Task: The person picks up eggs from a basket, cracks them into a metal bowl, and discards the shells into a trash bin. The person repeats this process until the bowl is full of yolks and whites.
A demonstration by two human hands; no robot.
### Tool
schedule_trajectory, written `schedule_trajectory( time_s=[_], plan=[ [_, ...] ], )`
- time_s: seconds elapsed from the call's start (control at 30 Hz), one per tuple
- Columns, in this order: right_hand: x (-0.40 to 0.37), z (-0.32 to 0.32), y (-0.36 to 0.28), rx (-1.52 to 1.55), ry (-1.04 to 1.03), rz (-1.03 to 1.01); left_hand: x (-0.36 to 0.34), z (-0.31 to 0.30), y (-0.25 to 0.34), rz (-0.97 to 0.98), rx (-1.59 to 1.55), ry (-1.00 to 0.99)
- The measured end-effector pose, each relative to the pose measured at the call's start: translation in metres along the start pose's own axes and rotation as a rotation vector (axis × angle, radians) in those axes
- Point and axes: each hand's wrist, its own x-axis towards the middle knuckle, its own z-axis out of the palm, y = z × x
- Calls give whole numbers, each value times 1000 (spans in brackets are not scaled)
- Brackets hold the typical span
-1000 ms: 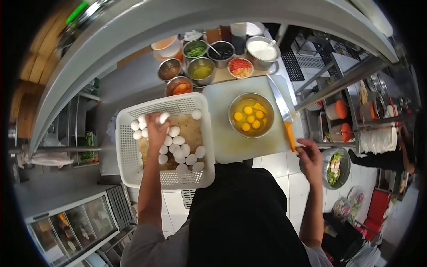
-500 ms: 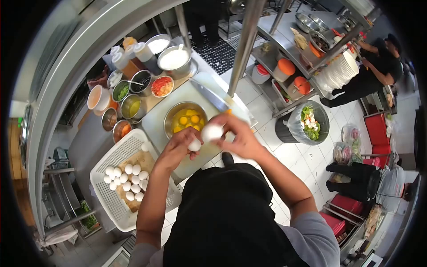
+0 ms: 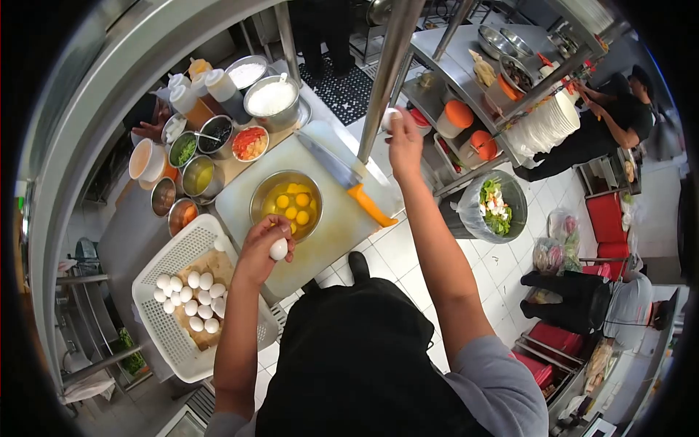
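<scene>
Left hand [image 3: 262, 251]: fingers closed around one egg [image 3: 279, 250], kept just beside the bowl [image 3: 254, 197] of yolks, likely ready for cracking. Right hand [image 3: 403, 138]: raised clear of the counter, pinching a second egg [image 3: 391, 116]. Spare eggs sit in the basket [image 3: 167, 349], within the left hand's reach.

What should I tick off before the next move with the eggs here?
1. Left hand grips egg beside the bowl: ok.
2. Egg's shell unbroken: cannot tell.
3. Right hand free: not ok, raised high holding a white piece.
4. Bowl upright on cutting board, yolks inside: ok.
5. Knife flat on the board, apart from both hands: ok.
6. Basket stocked with eggs: ok.
</scene>
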Motion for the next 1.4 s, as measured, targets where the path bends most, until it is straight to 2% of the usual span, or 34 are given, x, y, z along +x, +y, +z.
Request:
schedule_trajectory(
  time_s=[0.07, 0.13, 0.2, 0.27, 0.33, 0.4, 0.47, 0.53, 0.6, 0.67, 0.7, 0.77, 0.83, 0.87, 0.93, 1.07, 1.13, 1.27, 1.4],
  plan=[
    [-6, 0, 3, 16, -57, 52, 2, -4, 4, 34, -33, 19],
    [-6, -12, 0, 159, -17, 131, 2, 1, 8, 67, -24, 45],
    [-21, -20, -4, 158, 0, 130, 4, 10, 13, 140, 150, 69],
    [-49, -21, -13, 228, -127, 306, 12, 21, 22, 194, 233, -10],
    [-78, -11, -28, 265, -406, 414, 20, 34, 29, 240, 318, -68],
    [-103, 12, -38, 291, -523, 451, 28, 43, 34, 265, 370, -53],
    [-115, 32, -41, 158, -579, 388, 33, 47, 41, 328, 468, -133],
    [-123, 48, -44, 139, -587, 354, 32, 39, 45, 307, 499, -122],
    [-124, 58, -45, -40, -647, 286, 36, 31, 45, 282, 526, -123],
    [-125, 63, -45, 4, -669, 312, 36, 19, 44, 305, 478, -125],
    [-123, 62, -48, -69, -712, 305, 36, 15, 41, 308, 481, -119],
    [-125, 65, -47, -142, -765, 291, 32, 10, 40, 243, 423, -40],
    [-133, 67, -40, -140, -771, -152, 33, 3, 37, 236, 391, -32],
    [-133, 67, -42, -140, -773, -151, 33, 1, 35, 224, 360, -31],
    [-134, 70, -48, -374, -856, -298, 34, 2, 32, 207, 359, 7],
    [-138, 79, -44, -443, -885, -351, 39, 0, 29, 153, 398, 90],
    [-141, 84, -35, -574, -819, -468, 43, 0, 28, 136, 438, 111],
    [-142, 91, -19, -605, -770, -513, 53, -2, 24, 154, 602, 185],
    [-140, 95, -6, -646, -749, -571, 60, 0, 18, 134, 614, 238]
  ],
)
